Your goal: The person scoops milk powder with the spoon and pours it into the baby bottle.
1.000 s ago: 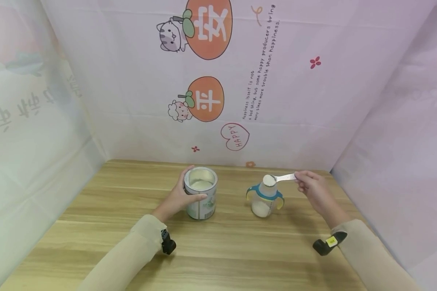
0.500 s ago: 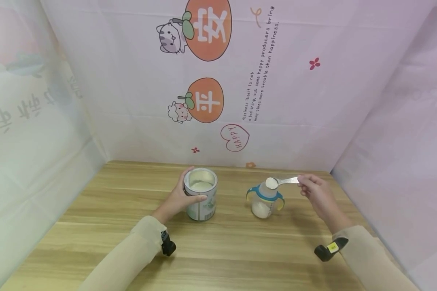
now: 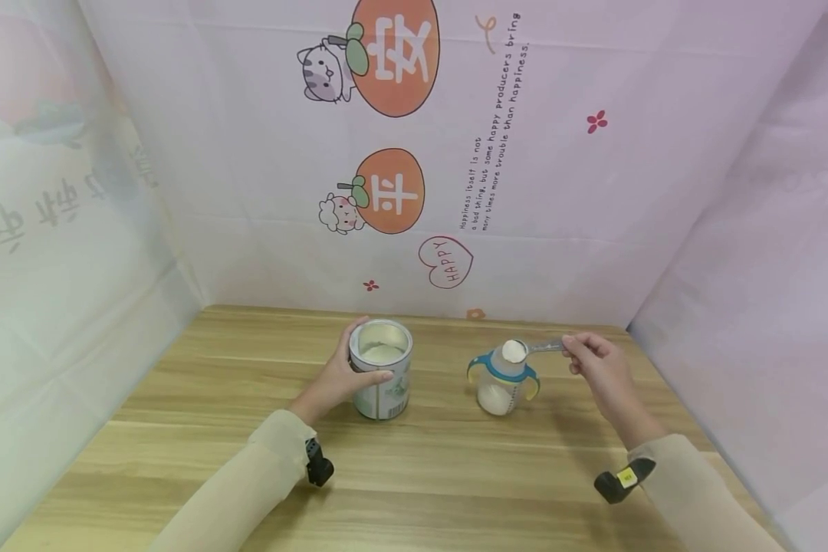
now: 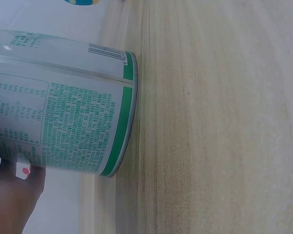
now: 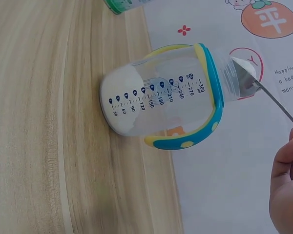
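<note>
An uncapped milk powder can [image 3: 389, 395] stands upright on the wooden table, pale powder [image 3: 382, 353] inside. My left hand [image 3: 341, 377] grips it around its left side, thumb across the front. To its right stands an open baby bottle [image 5: 171, 92] with a blue-and-yellow two-handled collar; white powder [image 5: 124, 97] lies in its lower part. My right hand [image 3: 600, 376] pinches the handle end of a metal spoon [image 3: 545, 346]. In the right wrist view, the spoon's bowl tilts down at the bottle's mouth, with white powder heaped on it.
Printed cloth [image 3: 545, 268] hangs behind the table [image 3: 428, 475] and along both sides. Black wrist cameras sit on the left cuff [image 3: 276, 437] and the right cuff [image 3: 669, 452].
The spoon's bowl has lowered slightly onto the bottle's mouth and its handle has turned. My right hand has shifted a little right and down. My left hand and the can look unmoved.
</note>
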Available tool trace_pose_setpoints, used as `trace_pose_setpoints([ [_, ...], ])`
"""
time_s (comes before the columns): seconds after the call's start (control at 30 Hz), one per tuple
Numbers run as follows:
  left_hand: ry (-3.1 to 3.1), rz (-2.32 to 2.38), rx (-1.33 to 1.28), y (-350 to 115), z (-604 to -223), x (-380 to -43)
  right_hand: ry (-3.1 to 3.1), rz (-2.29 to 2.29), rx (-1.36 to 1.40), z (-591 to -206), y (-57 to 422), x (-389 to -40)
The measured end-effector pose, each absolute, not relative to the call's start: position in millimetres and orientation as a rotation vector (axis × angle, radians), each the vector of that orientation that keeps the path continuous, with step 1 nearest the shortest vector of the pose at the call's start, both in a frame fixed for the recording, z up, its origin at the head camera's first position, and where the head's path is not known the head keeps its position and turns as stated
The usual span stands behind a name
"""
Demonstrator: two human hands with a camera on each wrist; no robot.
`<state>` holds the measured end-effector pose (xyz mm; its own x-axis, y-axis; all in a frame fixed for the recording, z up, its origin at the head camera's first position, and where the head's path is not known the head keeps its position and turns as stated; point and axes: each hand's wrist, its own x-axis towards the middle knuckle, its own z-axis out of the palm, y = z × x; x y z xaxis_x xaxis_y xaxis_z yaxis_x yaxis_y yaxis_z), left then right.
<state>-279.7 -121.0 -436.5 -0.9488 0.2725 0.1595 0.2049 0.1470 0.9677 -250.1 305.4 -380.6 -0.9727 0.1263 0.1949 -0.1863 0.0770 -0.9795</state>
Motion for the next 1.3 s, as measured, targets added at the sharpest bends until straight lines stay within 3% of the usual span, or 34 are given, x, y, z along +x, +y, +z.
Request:
trace_pose_setpoints([
  [0.67,2.347,1.953,0.476,-120.0,-436.1,-279.3,-2.395,1.349,0.150,-384.4,297.0,-241.8],
  [1.03,2.345,1.962,0.470,-120.6,-437.0,-278.3,-2.310,1.094,0.335,-389.4,290.8,-241.8],
  [1.3,2.373,1.940,0.460,-121.3,-435.1,-276.7,-2.163,0.848,0.650,-389.7,288.0,-243.9],
])
